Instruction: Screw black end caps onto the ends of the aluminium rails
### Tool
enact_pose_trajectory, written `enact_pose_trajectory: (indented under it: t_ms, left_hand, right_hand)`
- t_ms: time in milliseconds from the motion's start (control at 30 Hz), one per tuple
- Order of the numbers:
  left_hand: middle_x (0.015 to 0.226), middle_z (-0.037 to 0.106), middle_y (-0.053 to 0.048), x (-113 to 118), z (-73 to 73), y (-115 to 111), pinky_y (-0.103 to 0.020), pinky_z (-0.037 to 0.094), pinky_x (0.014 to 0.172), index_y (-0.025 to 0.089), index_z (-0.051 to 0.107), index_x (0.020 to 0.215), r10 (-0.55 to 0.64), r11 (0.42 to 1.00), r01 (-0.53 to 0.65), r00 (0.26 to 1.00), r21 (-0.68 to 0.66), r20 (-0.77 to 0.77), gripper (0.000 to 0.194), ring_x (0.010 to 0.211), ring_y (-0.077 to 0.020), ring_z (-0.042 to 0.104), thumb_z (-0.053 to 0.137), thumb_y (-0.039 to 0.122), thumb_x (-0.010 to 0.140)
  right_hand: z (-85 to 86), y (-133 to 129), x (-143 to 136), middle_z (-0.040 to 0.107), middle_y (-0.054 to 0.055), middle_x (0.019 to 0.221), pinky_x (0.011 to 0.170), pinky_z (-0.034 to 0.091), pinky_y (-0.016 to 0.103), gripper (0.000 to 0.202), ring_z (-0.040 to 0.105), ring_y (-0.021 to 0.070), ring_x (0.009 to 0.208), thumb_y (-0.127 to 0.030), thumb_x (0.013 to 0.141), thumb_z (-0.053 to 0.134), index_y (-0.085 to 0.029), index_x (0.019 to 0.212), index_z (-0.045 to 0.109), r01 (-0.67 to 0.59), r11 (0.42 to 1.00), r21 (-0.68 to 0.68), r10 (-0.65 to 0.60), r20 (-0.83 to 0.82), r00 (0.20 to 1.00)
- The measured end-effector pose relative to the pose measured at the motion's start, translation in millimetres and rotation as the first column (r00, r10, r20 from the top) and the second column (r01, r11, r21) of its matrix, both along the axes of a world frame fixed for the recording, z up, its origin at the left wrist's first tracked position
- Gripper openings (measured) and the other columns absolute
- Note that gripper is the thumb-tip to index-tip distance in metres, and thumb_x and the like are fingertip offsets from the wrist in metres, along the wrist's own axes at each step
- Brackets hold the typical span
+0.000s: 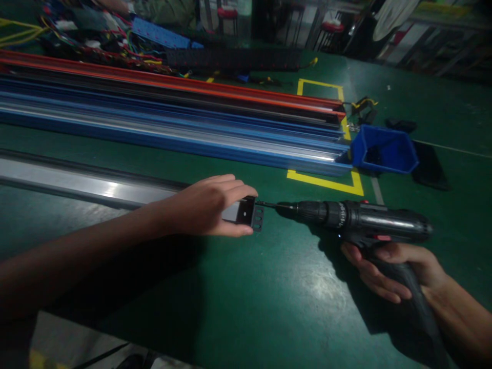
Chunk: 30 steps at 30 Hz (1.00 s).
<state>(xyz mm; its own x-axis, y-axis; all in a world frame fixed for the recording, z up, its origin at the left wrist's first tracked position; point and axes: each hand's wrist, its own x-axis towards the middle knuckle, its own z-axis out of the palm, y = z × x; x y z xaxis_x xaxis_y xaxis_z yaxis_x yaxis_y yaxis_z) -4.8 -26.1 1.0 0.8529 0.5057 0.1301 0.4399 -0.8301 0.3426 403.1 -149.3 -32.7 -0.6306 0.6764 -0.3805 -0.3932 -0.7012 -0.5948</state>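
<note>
A long metal profile [96, 185] lies across the left of the green table. Near its right end my left hand [209, 205] is wrapped around it, thumb on the near side and fingers on the far side. A dark end piece with several holes [259, 219] sticks out just past my fingertips. My right hand [395, 271] grips a black power drill [369, 220] by its handle, the drill lying level and pointing left. Its long thin bit [271, 204] reaches the profile's end beside my left fingers; whether it sits in a screw is too small to tell.
Blue profiles [192, 136] and an orange-red profile [184, 82] lie behind, beside a blue bin [384, 149] with dark contents. Yellow tape [326, 183] marks the green table [269, 292]. Tangled wires [103, 48] lie at the back left, with red stools [332, 25] beyond.
</note>
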Motion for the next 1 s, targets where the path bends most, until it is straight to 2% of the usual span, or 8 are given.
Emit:
enact_pose_trajectory:
  t_ms: [700,1000]
  left_hand:
    - [0.115,0.073,-0.009,0.1,0.5,-1.2,-0.033,0.048,0.091,0.015,0.064,0.133,0.0,1.0,0.0,1.0,-0.005,0.0,0.057,0.1,-0.023,0.065,0.075,0.054,0.093]
    - [0.117,0.073,-0.009,-0.9,-1.6,-1.4,-0.034,0.048,0.093,0.015,0.062,0.134,-0.007,1.0,0.007,1.0,0.003,0.022,0.057,0.102,-0.0235,0.064,0.073,0.055,0.094]
  right_hand:
    - [-2.6,1.8,4.0,0.069,0.006,0.085,0.049,0.055,0.02,0.031,0.048,0.003,0.04,-0.026,0.095,0.066,-0.008,0.119,0.077,-0.053,0.999,0.009,0.054,-0.071,0.996]
    - [-3.8,3.2,1.9,0.068,0.006,0.085,0.05,0.056,0.02,0.031,0.047,0.002,0.04,-0.025,0.096,0.065,-0.007,0.118,0.077,-0.044,0.999,0.016,0.046,-0.078,0.996]
